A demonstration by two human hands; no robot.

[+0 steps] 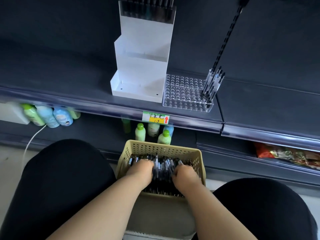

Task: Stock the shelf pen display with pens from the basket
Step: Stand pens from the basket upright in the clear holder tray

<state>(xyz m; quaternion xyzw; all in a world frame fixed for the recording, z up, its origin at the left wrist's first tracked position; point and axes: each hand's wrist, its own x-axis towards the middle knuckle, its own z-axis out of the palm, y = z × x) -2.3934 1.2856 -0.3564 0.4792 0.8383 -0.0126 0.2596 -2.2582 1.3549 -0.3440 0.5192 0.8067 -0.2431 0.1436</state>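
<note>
Dark shelving (69, 75) faces you; your left hand (141, 170) and right hand (186, 174) curl round pens (161, 168) in the basket (161, 144). This looks like the gathering step. Next, raise them to the pen display (183, 90) up ahead of both hands.

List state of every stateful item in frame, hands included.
Beige perforated plastic basket: filled with black pens.
Clear acrylic hole-grid pen holder: mostly empty, standing pens only at right end.
White tiered display stand: lower tiers empty, top tier holds dark pens.
Left hand: grips black pens in basket.
Right hand: grips black pens in basket.
</note>
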